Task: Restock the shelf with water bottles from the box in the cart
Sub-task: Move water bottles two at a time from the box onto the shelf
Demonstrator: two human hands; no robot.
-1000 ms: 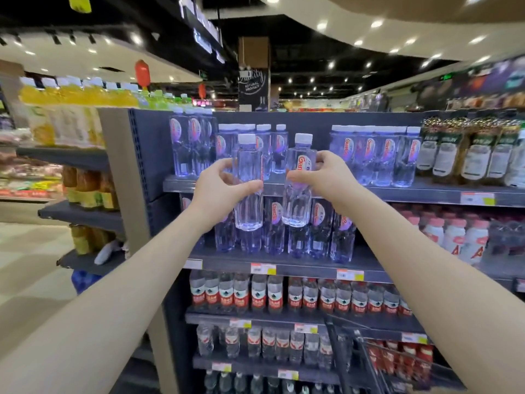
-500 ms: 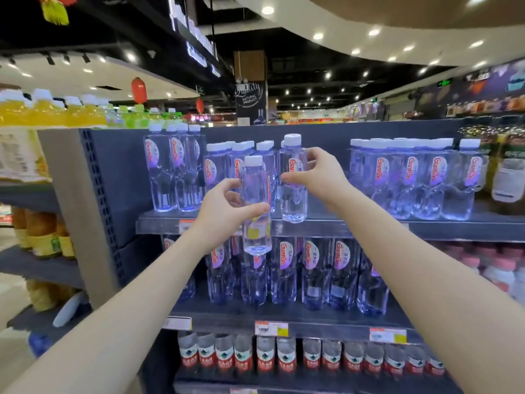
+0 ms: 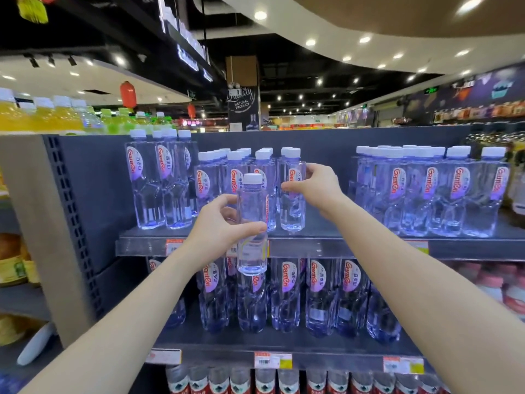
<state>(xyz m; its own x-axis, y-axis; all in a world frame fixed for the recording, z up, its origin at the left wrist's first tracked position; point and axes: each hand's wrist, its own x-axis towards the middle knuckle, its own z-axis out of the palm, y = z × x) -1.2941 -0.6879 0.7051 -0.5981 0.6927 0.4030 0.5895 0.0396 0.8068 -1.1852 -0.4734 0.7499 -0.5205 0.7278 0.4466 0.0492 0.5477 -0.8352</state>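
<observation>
My left hand [image 3: 220,223] grips a clear water bottle [image 3: 252,251] with a white cap, upright, in front of the top shelf's edge [image 3: 312,247]. My right hand [image 3: 315,186] holds a second bottle [image 3: 292,211] by its upper half; that bottle stands on the top shelf beside a group of the same bottles [image 3: 221,177]. More of these bottles stand at the shelf's right [image 3: 426,191] and left [image 3: 153,180]. The cart and the box are out of view.
A gap of bare shelf [image 3: 329,226] lies between the middle group and the right group. The shelf below holds a row of the same water bottles [image 3: 318,294]. Red-labelled bottles [image 3: 284,382] fill the lower shelf. Yellow and green drinks [image 3: 42,115] stand at upper left.
Both hands have risen with their bottles. The right-hand bottle went up and back onto the top shelf. The left-hand bottle stays in front of the shelf edge. The view moved closer.
</observation>
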